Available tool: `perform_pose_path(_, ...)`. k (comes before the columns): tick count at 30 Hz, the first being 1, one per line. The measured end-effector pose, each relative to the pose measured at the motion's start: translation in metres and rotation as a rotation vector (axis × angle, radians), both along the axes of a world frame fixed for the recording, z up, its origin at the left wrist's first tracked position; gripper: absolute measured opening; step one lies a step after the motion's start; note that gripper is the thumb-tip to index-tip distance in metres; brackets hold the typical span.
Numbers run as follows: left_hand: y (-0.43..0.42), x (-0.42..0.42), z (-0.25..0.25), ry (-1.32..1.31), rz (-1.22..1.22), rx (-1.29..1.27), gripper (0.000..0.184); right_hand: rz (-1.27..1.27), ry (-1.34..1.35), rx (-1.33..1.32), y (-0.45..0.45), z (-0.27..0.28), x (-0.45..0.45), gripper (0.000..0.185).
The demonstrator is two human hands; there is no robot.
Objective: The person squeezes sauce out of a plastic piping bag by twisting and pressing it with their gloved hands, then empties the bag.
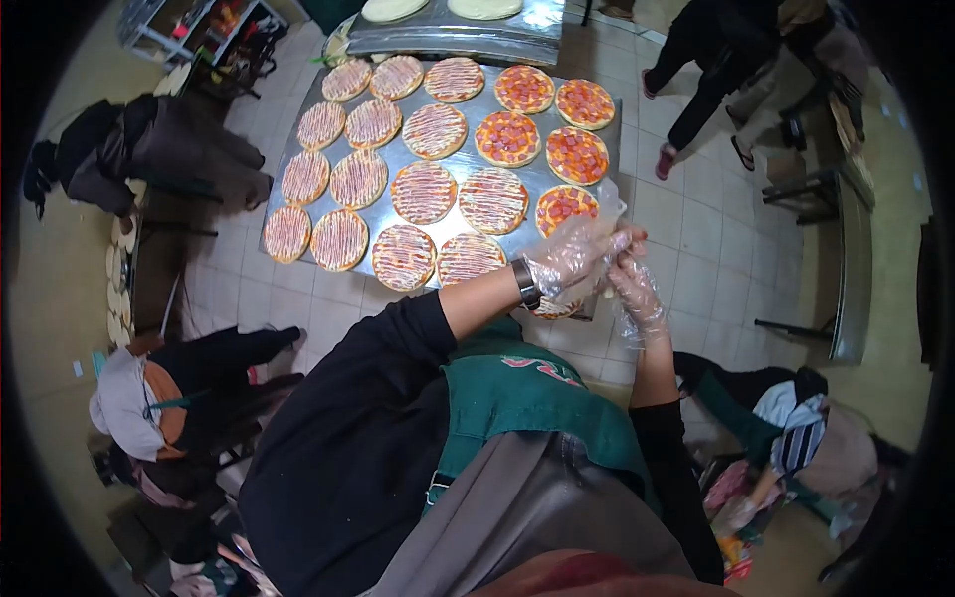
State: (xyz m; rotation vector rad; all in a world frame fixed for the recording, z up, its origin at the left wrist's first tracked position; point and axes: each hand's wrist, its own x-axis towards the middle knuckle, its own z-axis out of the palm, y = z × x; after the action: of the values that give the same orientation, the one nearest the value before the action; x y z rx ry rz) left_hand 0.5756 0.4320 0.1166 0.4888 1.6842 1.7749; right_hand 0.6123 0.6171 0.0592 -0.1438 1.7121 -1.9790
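One head-worn view looks steeply down over the table [454, 224].

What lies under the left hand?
A pizza shows beyond the left hand, part of a second pizza on its near side, both on the table. Whatever lies directly beneath is covered.

We take this for a kitchen workroom where pizzas are made in quantity. Topped pizzas [435, 131] lie in rows across a broad metal table [395, 161], and just beyond it a second metal surface [453, 42] holds pale dough rounds [484, 7]. Left of the metal table, well apart, we see more rounds [120, 264] along a side bench, with a person [184, 139] standing at it. Pale floor tiles [716, 219] surround the table; at its near edge we find a green apron [547, 403] and clear plastic gloves [562, 259].
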Motion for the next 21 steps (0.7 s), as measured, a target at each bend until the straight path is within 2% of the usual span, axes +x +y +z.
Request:
perform_pose_path(2,-0.004,-0.008,0.007,-0.365,0.215,0.510,0.042,0.071,-0.044,-0.054,-0.006,0.005,-0.020,0.054)
perform_pose_path(4,-0.010,-0.020,0.012,-0.329,0.354,0.619,0.036,0.117,0.031,-0.100,-0.024,0.025,-0.039,0.054)
perform_pose_path(6,-0.019,-0.032,0.007,-0.431,0.470,0.836,0.031,0.106,0.082,-0.061,-0.039,0.031,-0.063,0.048)
perform_pose_path(8,-0.032,-0.039,0.013,-0.378,0.580,0.858,0.030,0.362,0.058,0.084,-0.049,0.036,-0.086,0.041)
perform_pose_path(9,-0.039,-0.044,0.011,-0.308,0.648,0.847,0.030,0.348,0.050,0.057,-0.058,0.045,-0.092,0.031)
perform_pose_path(11,-0.040,-0.051,0.018,-0.152,0.837,0.825,0.033,0.479,0.078,0.111,-0.067,0.043,-0.118,0.028)
perform_pose_path(13,-0.051,-0.057,0.029,-0.184,0.924,0.823,0.033,0.646,0.120,0.192,-0.072,0.047,-0.143,0.022)
perform_pose_path(17,-0.061,-0.056,0.022,-0.142,0.994,0.818,0.040,0.785,0.092,0.112,-0.076,0.034,-0.172,0.031)
perform_pose_path(20,-0.042,-0.055,0.027,-0.090,1.049,0.785,0.037,0.928,0.061,0.144,-0.069,0.037,-0.186,0.034)
perform_pose_path(21,-0.038,-0.053,0.028,-0.013,1.011,0.790,0.044,0.941,0.008,0.142,-0.065,0.043,-0.185,0.039)
